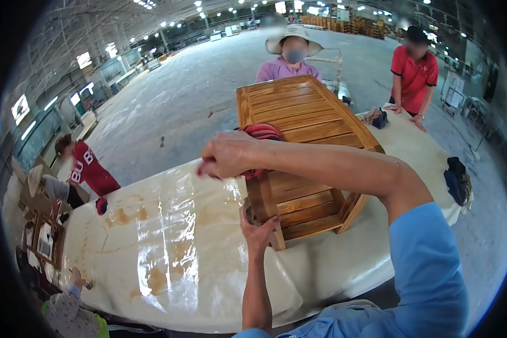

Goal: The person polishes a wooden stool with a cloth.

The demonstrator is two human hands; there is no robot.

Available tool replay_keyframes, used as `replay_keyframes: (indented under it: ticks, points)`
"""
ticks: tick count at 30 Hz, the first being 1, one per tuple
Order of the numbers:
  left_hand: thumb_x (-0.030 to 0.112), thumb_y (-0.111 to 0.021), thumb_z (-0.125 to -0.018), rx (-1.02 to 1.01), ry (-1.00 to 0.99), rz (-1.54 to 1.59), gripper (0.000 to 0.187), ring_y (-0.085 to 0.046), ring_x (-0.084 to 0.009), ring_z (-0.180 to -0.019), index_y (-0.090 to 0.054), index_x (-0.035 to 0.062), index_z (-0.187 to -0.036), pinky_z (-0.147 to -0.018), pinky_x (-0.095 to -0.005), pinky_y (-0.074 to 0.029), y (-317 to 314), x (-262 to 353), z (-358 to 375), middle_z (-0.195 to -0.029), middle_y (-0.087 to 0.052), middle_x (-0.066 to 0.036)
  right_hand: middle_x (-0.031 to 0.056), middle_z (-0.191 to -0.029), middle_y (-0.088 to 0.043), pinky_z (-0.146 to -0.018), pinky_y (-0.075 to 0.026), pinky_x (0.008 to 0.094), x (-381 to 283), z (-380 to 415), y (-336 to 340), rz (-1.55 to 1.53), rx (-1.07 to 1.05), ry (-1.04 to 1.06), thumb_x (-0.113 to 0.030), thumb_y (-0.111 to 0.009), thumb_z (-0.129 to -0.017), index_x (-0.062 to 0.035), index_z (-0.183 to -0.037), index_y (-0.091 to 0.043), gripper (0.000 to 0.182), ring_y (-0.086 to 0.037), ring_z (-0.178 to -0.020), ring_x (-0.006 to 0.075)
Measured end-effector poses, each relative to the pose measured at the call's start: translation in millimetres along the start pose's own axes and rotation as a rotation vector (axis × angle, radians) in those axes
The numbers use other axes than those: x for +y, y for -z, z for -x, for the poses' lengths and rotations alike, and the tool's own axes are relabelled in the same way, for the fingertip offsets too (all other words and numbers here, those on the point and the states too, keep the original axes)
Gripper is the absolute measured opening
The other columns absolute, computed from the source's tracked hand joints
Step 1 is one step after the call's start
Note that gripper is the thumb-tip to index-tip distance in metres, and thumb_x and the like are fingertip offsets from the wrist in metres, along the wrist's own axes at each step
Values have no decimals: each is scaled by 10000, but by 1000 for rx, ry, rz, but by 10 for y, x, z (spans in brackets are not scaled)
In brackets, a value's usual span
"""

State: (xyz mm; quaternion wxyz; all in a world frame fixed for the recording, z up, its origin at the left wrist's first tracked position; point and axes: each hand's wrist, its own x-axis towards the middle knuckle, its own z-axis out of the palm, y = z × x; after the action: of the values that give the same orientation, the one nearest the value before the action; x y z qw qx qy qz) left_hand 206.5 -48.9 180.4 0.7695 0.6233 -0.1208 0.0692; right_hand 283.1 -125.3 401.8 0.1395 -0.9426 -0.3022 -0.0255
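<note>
A slatted wooden furniture piece (307, 107) with a brown, grainy finish stands tilted on the covered table (219, 293) in front of me. My left hand (257, 230) grips its near left corner post, thumb on the near side and fingers partly hidden behind the wood. Across the piece reaches my right arm, and my right hand (231, 155) is closed in a fist at its left edge. A red and black striped cloth (263, 132) bunches out behind that fist and wrist; the fist appears to hold it, though the wrist hides part of it.
Opposite me stands a person in a purple shirt (276, 70). A person in red (416, 73) leans on the table's far right. Dark cloths (458, 180) lie at the right edge. Other people work at the left, where a hand holds a brush-like tool (86, 283).
</note>
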Motion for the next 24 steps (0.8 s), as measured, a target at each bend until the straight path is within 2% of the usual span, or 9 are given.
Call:
replay_keyframes:
  ticks: [3,5,6,9,11,15,19,21,24]
  points:
    - [-8,-739,-675,-6,-27,38,548,-635,-145,-781,-456,35,-1142,-590,-265,-576,-10,-51,7,-984,-598,-68,200,-1039,-657,-855,-492,420,707,93,84,50,84,143,-355,-629,-770,-52,-1047,-667,412,-614,-1006,367]
    - [-21,-728,-681,-4,-35,-6,552,-650,-164,-804,-442,33,-1150,-601,-269,-593,19,-76,8,-1022,-589,-82,202,-1093,-639,-902,-477,397,1077,353,293,-3,80,25,-370,-637,-760,-37,-1146,-605,511,-605,-1052,344]
    - [-3,-835,-616,27,45,14,658,-601,-162,-924,-461,20,-1157,-797,-299,-552,10,-19,21,-1060,-581,-84,192,-1097,-641,-909,-476,395,1269,568,410,-15,99,-46,-370,-636,-761,-44,-1174,-590,527,-610,-1053,332]
    - [24,-853,-616,13,25,-11,687,-587,-167,-955,-452,20,-1174,-833,-307,-527,45,-144,25,-1068,-575,-82,165,-1043,-636,-877,-468,366,2078,1251,631,-152,176,-250,-370,-650,-777,-13,-1176,-575,541,-618,-978,252]
    - [52,-867,-616,23,3,27,709,-580,-172,-971,-444,20,-1186,-853,-313,-511,29,-216,36,-1071,-572,-82,139,-1035,-671,-859,-501,365,1947,1720,674,-277,340,-407,-242,-622,-779,-70,-1129,-632,390,-648,-964,270]
    - [138,-894,-627,36,-81,52,764,-566,-187,-1000,-422,18,-1215,-887,-323,-479,27,-436,44,-1089,-558,-83,140,-1023,-655,-867,-486,378,1420,2091,507,103,445,-310,-165,-637,-763,-65,-1051,-648,304,-643,-944,311]
    - [170,-898,-626,21,-84,165,777,-569,-192,-994,-418,18,-1217,-887,-323,-480,44,-556,79,-1102,-552,-82,165,-1121,-601,-922,-445,425,680,1427,303,105,288,27,-171,-686,-749,-51,-1049,-623,330,-577,-1057,352]
    - [270,-862,-687,4,-223,36,809,-549,-151,-957,-343,48,-1267,-757,-257,-515,58,-591,45,-1126,-480,-43,161,-1167,-582,-950,-427,441,649,806,145,33,231,243,-184,-689,-748,-68,-1043,-643,320,-557,-1089,356]
    - [364,-894,-648,18,-96,148,953,-542,-165,-989,-294,35,-1312,-795,-277,-517,50,-506,85,-1151,-480,-65,130,-1057,-644,-893,-474,418,869,-89,18,79,122,265,-232,-666,-774,-99,-1009,-682,270,-600,-1025,331]
